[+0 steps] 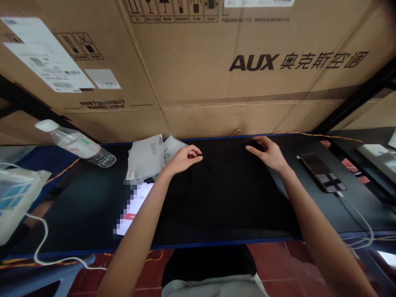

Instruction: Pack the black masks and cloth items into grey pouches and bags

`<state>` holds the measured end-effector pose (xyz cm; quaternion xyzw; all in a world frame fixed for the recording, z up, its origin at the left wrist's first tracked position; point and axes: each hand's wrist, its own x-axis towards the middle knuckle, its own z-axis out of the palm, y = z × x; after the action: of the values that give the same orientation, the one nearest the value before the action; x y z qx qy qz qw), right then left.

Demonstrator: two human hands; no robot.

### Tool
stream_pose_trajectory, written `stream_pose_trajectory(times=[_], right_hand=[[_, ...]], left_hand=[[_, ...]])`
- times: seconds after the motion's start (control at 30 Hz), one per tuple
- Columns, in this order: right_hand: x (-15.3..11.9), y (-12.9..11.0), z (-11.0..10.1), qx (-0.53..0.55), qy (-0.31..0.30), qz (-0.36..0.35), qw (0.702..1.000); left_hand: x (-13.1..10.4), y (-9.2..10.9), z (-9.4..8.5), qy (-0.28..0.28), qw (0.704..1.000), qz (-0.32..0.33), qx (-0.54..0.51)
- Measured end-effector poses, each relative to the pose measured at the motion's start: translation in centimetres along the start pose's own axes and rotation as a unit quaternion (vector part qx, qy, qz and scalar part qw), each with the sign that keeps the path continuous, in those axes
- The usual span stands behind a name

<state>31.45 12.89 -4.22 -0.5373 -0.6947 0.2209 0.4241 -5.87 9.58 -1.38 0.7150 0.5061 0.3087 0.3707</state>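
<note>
A black cloth (pixel 229 198) lies spread over the dark table between my forearms, and its edges are hard to tell from the tabletop. My left hand (pixel 185 159) is at the cloth's far left part, thumb and fingers closed on a bit of the black fabric. At its far right part, my right hand (pixel 268 152) has its fingers curled round the dark fabric, the thumb lying along it. Just left of my left hand are a whitish plastic packet (pixel 147 157) and a lit phone (pixel 136 208), partly behind my left forearm.
A large cardboard box (pixel 201 74) stands behind the table (pixel 74 206). A water bottle (pixel 78 144) lies tilted at the left, near a white package (pixel 18 198) and a white cable. On the right rests a dark phone (pixel 323 172) with a cable plugged in.
</note>
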Motion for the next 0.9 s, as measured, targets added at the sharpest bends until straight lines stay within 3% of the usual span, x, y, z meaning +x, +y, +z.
stream_pose_trajectory(times=[0.13, 0.27, 0.47, 0.6, 0.77, 0.9], right_hand=[[0.4, 1.4, 1.6, -0.059, 0.015, 0.014, 0.998], [1.3, 1.4, 1.4, 0.055, 0.0, -0.019, 0.998], [2.1, 1.4, 0.0, 0.213, -0.013, 0.004, 0.977], [1.9, 1.1, -0.2, 0.223, -0.011, 0.029, 0.974], [1.9, 1.0, 0.9, 0.091, -0.003, 0.074, 0.993], [2.1, 1.3, 1.4, 0.09, 0.005, 0.054, 0.994]], left_hand=[[2.3, 0.7, -0.5, -0.079, 0.996, -0.033, 0.019], [3.1, 1.6, -0.5, -0.121, 0.991, -0.004, 0.064], [3.0, 1.8, -0.3, -0.026, 0.999, 0.027, 0.03], [2.9, 1.7, 0.3, 0.038, 0.998, 0.044, 0.011], [2.9, 1.7, 0.4, 0.031, 0.999, 0.001, -0.021], [2.8, 1.8, -0.1, -0.006, 1.0, -0.017, -0.009]])
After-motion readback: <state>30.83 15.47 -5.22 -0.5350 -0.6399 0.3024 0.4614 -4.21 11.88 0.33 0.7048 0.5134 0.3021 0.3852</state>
